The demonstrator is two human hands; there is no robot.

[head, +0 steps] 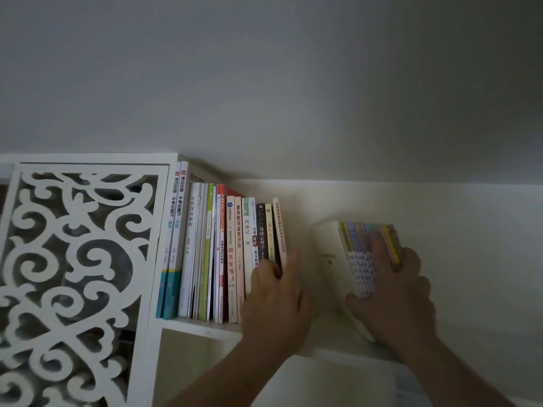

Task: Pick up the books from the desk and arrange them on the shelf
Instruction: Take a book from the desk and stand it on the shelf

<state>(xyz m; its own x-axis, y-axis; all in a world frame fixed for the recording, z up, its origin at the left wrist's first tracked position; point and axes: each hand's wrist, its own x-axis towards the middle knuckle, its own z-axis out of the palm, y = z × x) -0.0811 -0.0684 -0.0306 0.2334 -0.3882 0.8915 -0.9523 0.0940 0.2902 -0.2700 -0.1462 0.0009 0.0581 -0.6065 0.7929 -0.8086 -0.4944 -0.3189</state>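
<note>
A stack of books (363, 254), spines facing out and tilted to the left, stands on the white shelf (202, 326) toward its right end, gripped by the right hand (393, 292), whose fingers spread over the colourful spines while the thumb hooks under the pale outer cover. The stack's spines carry patterned pastel bands; their lettering is too blurred to read.

A gap separates this stack from a row of upright books (223, 254) filling the shelf's left end. The left hand (274, 292) presses against the right end of that row, fingers curled around the last few spines, thumb raised along the outermost one.

Readable Chinese titles in the row include 西游记 (247, 230), 基础心理学 (261, 233), 古代汉语教程 (192, 212) and 健康瘦身蔬果沙拉 (238, 227). Two taller teal-footed volumes (173, 245) at the far left read 中考总复习.

A white carved scrollwork panel (73, 274) closes the shelf's left side, touching the tallest volumes. A plain pale wall (293, 83) rises behind everything, dim toward the upper right. Both bare forearms enter from the lower edge.
</note>
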